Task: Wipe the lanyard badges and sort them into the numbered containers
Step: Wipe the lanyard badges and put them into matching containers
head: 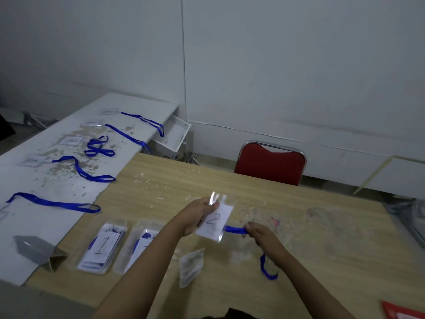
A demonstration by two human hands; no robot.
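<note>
At centre frame, left hand [199, 215] pinches badge "2" [215, 223], right hand [257, 231] grips its blue lanyard [235, 230]; sorting step, probably into the second container [140, 245] next.

On the table [299, 226] before you, two containers [102, 247] lie side by side at the near left with a wipe [192, 267] to their right, a chair [270, 163] stands behind its far edge, and five lanyard badges [69, 141] lie in a row on the side table [34, 226] to your left.
</note>
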